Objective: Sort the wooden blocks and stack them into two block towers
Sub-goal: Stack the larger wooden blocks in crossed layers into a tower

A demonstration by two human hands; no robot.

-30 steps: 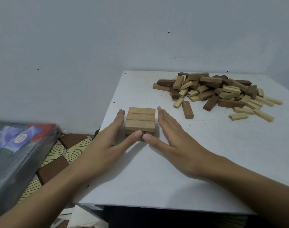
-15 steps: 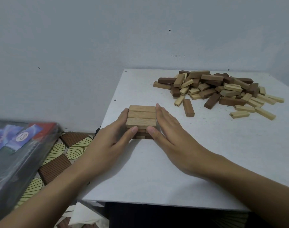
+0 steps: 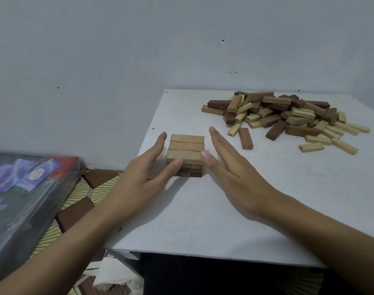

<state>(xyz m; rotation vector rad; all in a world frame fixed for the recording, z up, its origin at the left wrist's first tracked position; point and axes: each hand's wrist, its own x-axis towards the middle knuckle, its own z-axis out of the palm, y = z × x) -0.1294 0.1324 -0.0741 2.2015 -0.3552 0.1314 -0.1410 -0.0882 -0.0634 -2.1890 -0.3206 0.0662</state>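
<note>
Flanking the short block tower (image 3: 186,151) on the white table (image 3: 203,220), both hands lie with fingers straight and stretched forward, one on each side. The left hand (image 3: 143,177) sits just beside the tower's left face, its thumb tip touching the front of the top layer; whether its fingers touch the side I cannot tell. The right hand (image 3: 230,167) has its thumb tip against the front right corner of the top layer, while its fingers angle away, with a gap between them and the tower. Each grip is wide open and has hold of nothing.

The tower stands near the table's left edge. Its top layer is three light brown blocks lying side by side, long sides facing the camera; under it darker layers show, some block ends turned toward the viewer.

Well apart, at the far right of the table, lies a pile of loose blocks (image 3: 288,118) in dark brown, mid brown and pale wood, a few with printed numbers. One brown block (image 3: 245,138) lies alone between the pile and the tower.

Left of the table, a plastic-wrapped box (image 3: 22,188) rests over a brown-and-yellow patterned floor (image 3: 77,199). A grey wall (image 3: 118,60) stands behind.
</note>
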